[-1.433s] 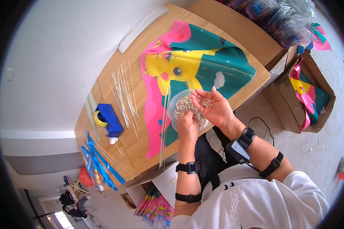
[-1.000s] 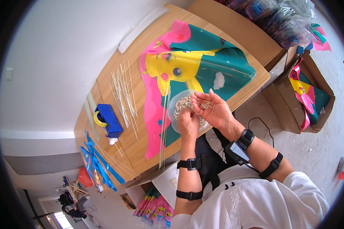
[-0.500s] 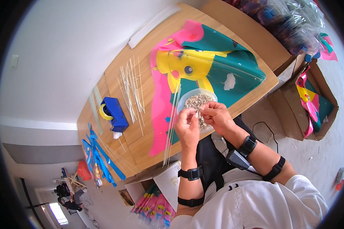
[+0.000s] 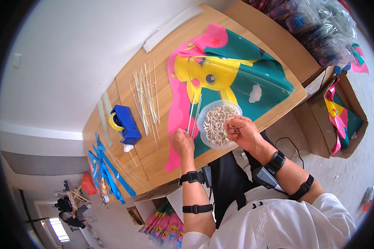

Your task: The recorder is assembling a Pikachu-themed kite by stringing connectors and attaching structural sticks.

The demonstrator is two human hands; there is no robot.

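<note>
A kite-like printed sheet (image 4: 230, 79) in pink, green and yellow is spread on the wooden table, partly folded. Several thin white rods (image 4: 195, 118) lie across its pink and yellow side. My left hand (image 4: 183, 142) is closed at the lower part of these rods, its fingertips pinched on one of them. Beside them, near the table edge, stands a clear plastic bowl (image 4: 202, 128) full of short pale tubes (image 4: 217, 124). My right hand (image 4: 242, 132) is over the bowl's right side with its fingers curled together; what they hold, if anything, is hidden.
A blue tape dispenser (image 4: 126, 124) stands left, by more white rods (image 4: 143, 95). Blue strips (image 4: 108, 170) lie at the table's left end. Cardboard boxes (image 4: 316, 120) with folded sheets are on the floor right and below. Plastic-wrapped bundles (image 4: 316, 29) are piled at upper right.
My hands were together above the bowl and have parted. The left hand has moved left and down to the rods, some of which have shifted apart. My right hand has stayed by the bowl.
</note>
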